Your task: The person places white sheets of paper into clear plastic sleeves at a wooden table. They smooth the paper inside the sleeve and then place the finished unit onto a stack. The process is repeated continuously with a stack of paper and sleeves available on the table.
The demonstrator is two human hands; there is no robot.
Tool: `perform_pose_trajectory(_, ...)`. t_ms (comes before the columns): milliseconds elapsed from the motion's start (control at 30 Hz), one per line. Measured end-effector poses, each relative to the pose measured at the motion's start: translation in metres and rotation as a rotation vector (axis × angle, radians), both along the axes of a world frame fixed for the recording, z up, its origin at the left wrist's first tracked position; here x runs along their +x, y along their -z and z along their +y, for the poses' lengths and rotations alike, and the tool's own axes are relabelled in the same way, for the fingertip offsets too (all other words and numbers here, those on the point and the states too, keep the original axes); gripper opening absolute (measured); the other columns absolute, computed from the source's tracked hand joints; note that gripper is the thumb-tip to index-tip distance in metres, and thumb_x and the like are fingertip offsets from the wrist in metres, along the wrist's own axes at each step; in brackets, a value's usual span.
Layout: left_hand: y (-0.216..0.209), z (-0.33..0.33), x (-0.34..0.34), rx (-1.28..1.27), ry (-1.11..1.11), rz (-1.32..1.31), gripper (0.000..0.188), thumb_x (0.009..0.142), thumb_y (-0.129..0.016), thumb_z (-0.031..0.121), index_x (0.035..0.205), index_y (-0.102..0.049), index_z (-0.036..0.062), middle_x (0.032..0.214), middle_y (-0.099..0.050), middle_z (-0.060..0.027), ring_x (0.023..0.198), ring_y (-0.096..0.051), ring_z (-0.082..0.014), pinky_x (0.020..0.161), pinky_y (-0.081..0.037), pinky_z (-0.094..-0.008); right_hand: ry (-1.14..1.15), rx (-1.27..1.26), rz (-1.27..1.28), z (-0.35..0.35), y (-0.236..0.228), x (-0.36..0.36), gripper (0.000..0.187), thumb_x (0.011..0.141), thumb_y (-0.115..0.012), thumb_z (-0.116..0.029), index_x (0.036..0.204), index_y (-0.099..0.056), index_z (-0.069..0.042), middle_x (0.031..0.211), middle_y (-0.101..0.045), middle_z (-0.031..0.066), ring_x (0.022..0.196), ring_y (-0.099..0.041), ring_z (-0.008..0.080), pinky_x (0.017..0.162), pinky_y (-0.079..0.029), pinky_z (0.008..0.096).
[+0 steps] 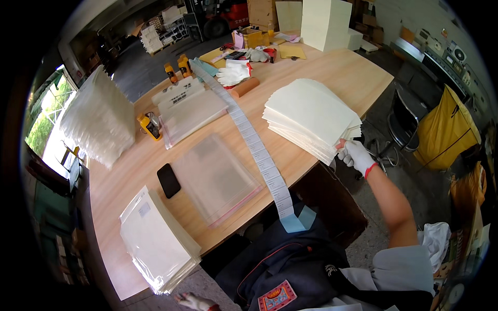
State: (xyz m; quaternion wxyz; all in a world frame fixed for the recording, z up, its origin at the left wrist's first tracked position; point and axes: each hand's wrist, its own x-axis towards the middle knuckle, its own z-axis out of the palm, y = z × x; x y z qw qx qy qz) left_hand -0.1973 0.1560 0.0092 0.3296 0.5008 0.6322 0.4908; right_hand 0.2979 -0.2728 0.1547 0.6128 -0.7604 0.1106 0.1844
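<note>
My right hand [356, 157], in a white glove with bare fingertips and a red cuff, pinches the near right corner of a fanned stack of cream paper sheets [311, 111]. How many sheets lie between the fingers is hidden. Down at the lower edge is my left hand [194, 301], gloved too, its fingers stretched out with nothing in them. It is just below a stack of sheets in clear plastic sleeves [158, 236], the top one bearing a small label. Between the hands lie clear plastic bags [215, 176] and a long strip of white labels [259, 155] hanging off the table edge.
A black phone [168, 180] lies beside the bags. Farther back are another pile of bags [192, 116], yellow bottles [149, 127], a brown roll [245, 87] and white gloves [234, 72]. A big plastic-wrapped bundle [98, 116] stands left; a chair [402, 122] stands right.
</note>
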Motion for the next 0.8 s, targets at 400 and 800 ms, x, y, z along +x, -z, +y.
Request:
perform_pose_trajectory(400,-0.043,-0.09,0.124,0.737,1.205,0.36,0.04,0.072,-0.058,-0.001,0.112,-0.055,0.0029,0.113,-0.056,-0.0182,0.105,-0.054,-0.0351,0.092,-0.042,-0.0406,0.132,0.243,0.041,0.006,0.001,0.036,0.013,0.079,-0.063,-0.02,0.076,-0.056,-0.009,0.058,-0.045,-0.0035,0.04,-0.033,0.0042,0.034,-0.018,0.0195)
perform_pose_trajectory(800,-0.062,-0.039,0.282,0.577,1.349,1.024,0.043,0.07,-0.065,0.025,0.111,-0.054,0.016,0.116,-0.051,-0.0085,0.115,-0.04,-0.0312,0.101,-0.025,-0.0504,0.188,0.49,-0.182,-0.047,0.048,0.035,0.008,0.087,-0.056,-0.014,0.094,-0.054,-0.013,0.071,-0.055,-0.0012,0.046,-0.043,0.0039,0.034,-0.028,0.0148)
